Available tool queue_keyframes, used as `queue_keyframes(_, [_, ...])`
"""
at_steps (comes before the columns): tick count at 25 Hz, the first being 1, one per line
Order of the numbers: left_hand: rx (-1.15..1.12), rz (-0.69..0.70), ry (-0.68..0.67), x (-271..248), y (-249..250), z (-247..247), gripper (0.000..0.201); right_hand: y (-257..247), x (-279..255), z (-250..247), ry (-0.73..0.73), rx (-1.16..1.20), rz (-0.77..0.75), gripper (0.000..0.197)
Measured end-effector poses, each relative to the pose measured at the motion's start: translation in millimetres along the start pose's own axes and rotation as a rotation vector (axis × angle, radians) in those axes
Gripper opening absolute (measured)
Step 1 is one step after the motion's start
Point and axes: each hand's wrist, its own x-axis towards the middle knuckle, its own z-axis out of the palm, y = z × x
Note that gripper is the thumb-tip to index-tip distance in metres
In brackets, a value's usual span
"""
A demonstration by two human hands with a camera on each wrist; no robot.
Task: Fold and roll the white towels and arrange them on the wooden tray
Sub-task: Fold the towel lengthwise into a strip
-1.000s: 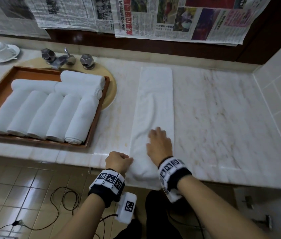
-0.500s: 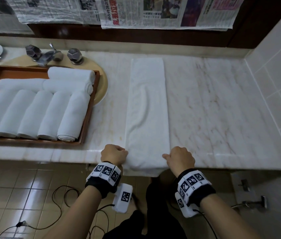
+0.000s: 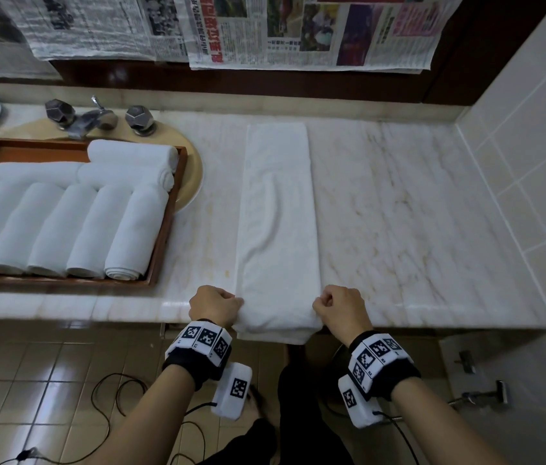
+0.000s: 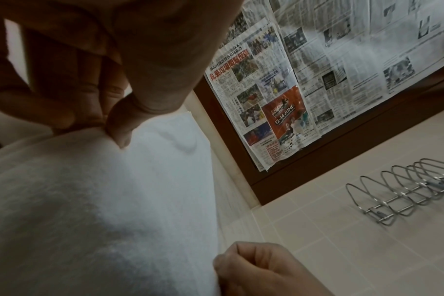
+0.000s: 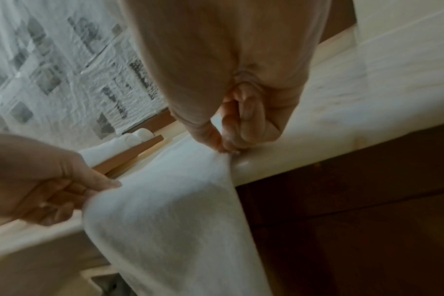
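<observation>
Now, view by view.
Head, towel: a folded white towel (image 3: 278, 216) lies as a long strip on the marble counter (image 3: 399, 213), its near end draped over the front edge.
Head, hands: the left hand (image 3: 214, 305) and right hand (image 3: 340, 307) pinch the strip's two near corners, fingers curled.
Head, tray: the wooden tray (image 3: 164, 239) sits well left of the strip, holding rolled towels (image 3: 63, 223): five side by side, with more laid crosswise behind them.
Head, surroundings: a faucet (image 3: 95, 119) stands behind the tray, and newspaper sheets (image 3: 298, 31) hang on the wall.
Left wrist: the left thumb and fingers (image 4: 119, 128) clamp the towel's edge; the right hand (image 4: 261, 268) shows curled at the opposite corner.
Right wrist: the right fingertips (image 5: 226, 144) pinch the corner at the counter's rounded lip; the left hand (image 5: 43, 180) grips the other side, and the cloth (image 5: 170, 220) hangs down below.
</observation>
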Motion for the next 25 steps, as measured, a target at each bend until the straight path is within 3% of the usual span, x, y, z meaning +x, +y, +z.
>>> queue_keyframes(13, [0.223,0.108,0.068,4,-5,1,0.009,-15,0,6,-0.035,-0.269,0.072,0.029])
queue_keyframes(16, [0.248,0.075,0.034,10,-6,2,0.007,-17,2,18,0.049,-0.349,-0.061,0.042])
queue_keyframes(19, [0.292,0.06,-0.026,14,-3,4,0.01,-21,9,28,-0.075,-0.446,-0.251,0.058])
queue_keyframes(21, [0.341,0.073,-0.026,14,1,1,0.012,-24,16,31,-0.14,-0.5,-0.281,0.061])
queue_keyframes(23, [0.41,0.154,0.057,12,5,4,0.025,-30,25,30,-0.164,-0.512,-0.275,0.061])
queue_keyframes(25, [0.465,0.354,0.099,12,15,19,0.056,-36,35,29,-0.197,-0.522,-0.306,0.06])
